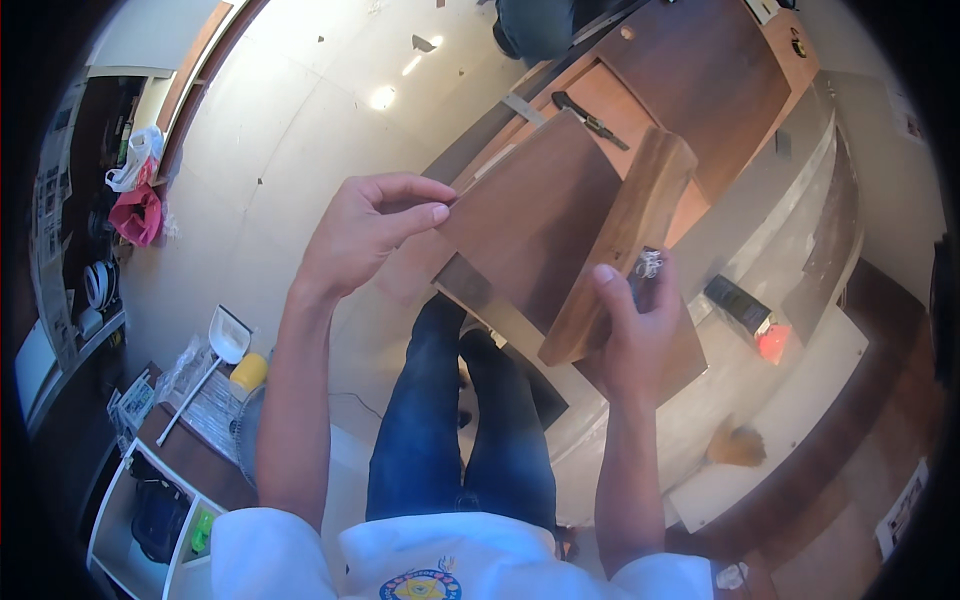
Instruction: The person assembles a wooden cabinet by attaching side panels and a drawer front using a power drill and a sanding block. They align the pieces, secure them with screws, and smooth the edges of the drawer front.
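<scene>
My right hand (pixel 640 325) is closed round a long, thick wooden board (pixel 625 240), with the thumb on its near face. A small silvery, tangled-looking bunch (pixel 650 263) shows by the fingers of that hand; its kind is unclear. The board stands tilted over the right side of a flat brown panel (pixel 530 210). At the panel's left edge, the thumb and forefinger of my left hand (pixel 355 235) come together in a pinch. Anything between those fingertips is too small to make out. A black and yellow utility knife (pixel 592 122) lies beyond the panel.
Under these lies a larger brown worktop (pixel 700 80). To the right are a dark box (pixel 738 303), a red item (pixel 772 342) and a brush (pixel 737 443). At left, a white dustpan (pixel 230 335) and yellow cylinder (pixel 248 372) sit near shelving. Another person's leg (pixel 535 25) shows at the top.
</scene>
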`<state>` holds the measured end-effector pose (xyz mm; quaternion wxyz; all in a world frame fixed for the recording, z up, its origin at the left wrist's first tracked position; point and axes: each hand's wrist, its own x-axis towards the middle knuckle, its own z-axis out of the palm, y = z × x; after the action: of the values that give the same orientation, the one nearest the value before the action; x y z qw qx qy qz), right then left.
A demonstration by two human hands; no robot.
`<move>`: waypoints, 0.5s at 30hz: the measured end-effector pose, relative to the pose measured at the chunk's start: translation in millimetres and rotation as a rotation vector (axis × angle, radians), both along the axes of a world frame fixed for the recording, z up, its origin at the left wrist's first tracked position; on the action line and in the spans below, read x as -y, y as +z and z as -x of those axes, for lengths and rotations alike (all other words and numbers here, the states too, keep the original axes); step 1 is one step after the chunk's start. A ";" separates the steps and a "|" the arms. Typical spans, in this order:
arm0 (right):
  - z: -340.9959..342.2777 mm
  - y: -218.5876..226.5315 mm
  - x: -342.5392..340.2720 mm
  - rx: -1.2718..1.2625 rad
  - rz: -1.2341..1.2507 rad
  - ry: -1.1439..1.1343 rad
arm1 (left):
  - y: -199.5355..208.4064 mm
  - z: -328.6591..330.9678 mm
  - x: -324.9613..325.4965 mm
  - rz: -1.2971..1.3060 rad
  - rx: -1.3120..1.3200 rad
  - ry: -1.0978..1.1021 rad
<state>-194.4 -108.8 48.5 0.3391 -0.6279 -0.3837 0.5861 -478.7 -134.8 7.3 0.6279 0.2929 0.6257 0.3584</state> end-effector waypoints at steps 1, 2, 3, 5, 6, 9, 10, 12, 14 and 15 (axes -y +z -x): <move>0.6 -1.1 0.5 -0.007 0.003 -0.013 | -0.6 1.9 3.1 0.016 -0.012 -0.003; 1.6 -2.4 1.1 -0.037 -0.001 -0.020 | -1.7 4.2 5.9 -0.001 0.015 -0.010; 2.5 -3.1 1.9 -0.031 -0.008 -0.024 | -2.5 6.5 8.9 -0.001 0.025 -0.012; 4.7 -3.4 3.4 0.022 -0.018 -0.020 | -2.0 13.1 14.3 0.010 0.009 -0.031; 5.8 -3.0 3.7 0.033 -0.025 -0.014 | 0.5 16.9 16.8 0.021 -0.017 -0.049; 11.2 -0.7 4.7 0.017 -0.023 -0.099 | 16.9 16.8 23.0 0.049 -0.169 0.000; 13.3 0.9 5.2 0.019 -0.031 -0.079 | 25.5 13.8 24.3 0.070 -0.241 0.038; 16.6 7.2 6.9 0.003 -0.022 -0.039 | 47.4 -7.8 34.0 -0.040 -0.203 0.157; 23.6 15.3 14.9 0.006 -0.041 0.041 | 66.6 -37.3 47.7 -0.052 -0.176 0.225; 27.8 18.3 19.2 0.003 -0.055 0.095 | 74.4 -53.1 55.7 -0.016 -0.167 0.236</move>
<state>-222.2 -128.0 66.8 0.3273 -0.6001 -0.4297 0.5900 -425.6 -190.5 81.7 0.5250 0.2511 0.7029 0.4089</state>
